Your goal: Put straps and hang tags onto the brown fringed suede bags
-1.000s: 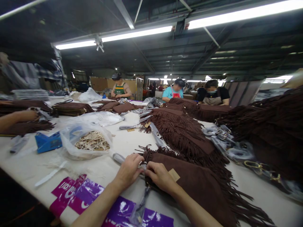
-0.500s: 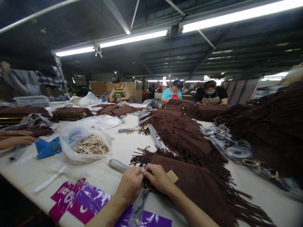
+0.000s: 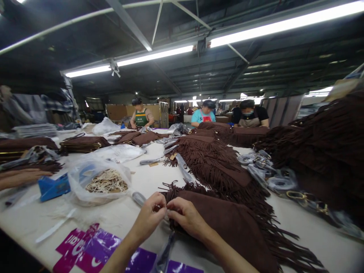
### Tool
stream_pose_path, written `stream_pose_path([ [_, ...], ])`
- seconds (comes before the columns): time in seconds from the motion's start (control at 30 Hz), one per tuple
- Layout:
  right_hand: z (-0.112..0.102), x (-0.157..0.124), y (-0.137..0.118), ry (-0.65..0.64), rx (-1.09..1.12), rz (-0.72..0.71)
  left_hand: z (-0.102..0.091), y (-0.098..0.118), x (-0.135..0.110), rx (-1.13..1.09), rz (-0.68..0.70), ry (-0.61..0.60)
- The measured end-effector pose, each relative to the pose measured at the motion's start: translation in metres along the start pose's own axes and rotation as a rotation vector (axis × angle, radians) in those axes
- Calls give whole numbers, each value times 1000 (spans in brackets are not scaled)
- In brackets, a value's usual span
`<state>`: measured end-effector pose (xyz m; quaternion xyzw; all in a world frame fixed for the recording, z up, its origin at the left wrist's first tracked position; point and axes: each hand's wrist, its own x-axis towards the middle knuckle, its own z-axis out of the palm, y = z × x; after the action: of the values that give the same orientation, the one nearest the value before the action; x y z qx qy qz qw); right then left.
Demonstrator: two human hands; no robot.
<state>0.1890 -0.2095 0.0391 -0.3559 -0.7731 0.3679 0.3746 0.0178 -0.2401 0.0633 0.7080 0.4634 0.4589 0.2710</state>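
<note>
A dark brown fringed bag (image 3: 224, 216) lies flat in front of me, its fringe spread to the right. At its left edge my left hand (image 3: 155, 210) and my right hand (image 3: 183, 214) meet, fingertips pinched close together. What sits between the fingers is too small to make out. Just behind my left hand is a plastic-wrapped strap (image 3: 138, 198). Another wrapped piece (image 3: 165, 252) hangs toward me below the hands. The tag seen earlier on the bag is out of sight.
At left stand a clear plastic bag (image 3: 78, 185) of stringed tags (image 3: 108, 181) and a blue tape dispenser (image 3: 54, 186). Purple printed plastic (image 3: 105, 242) lies near the front edge. More fringed bags (image 3: 210, 159) pile up beyond. A co-worker's hand (image 3: 25, 177) rests far left; several people work opposite.
My hands have risen slightly, and their fingertips are drawn into a pinch. The tan tag on the bag no longer shows. My view has shifted a little.
</note>
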Motion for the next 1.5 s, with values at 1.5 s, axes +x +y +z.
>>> stream_pose_path([
  [1.5,-25,-6,3,-155,-267,-43,13,-22,-6,-870,-608,7],
])
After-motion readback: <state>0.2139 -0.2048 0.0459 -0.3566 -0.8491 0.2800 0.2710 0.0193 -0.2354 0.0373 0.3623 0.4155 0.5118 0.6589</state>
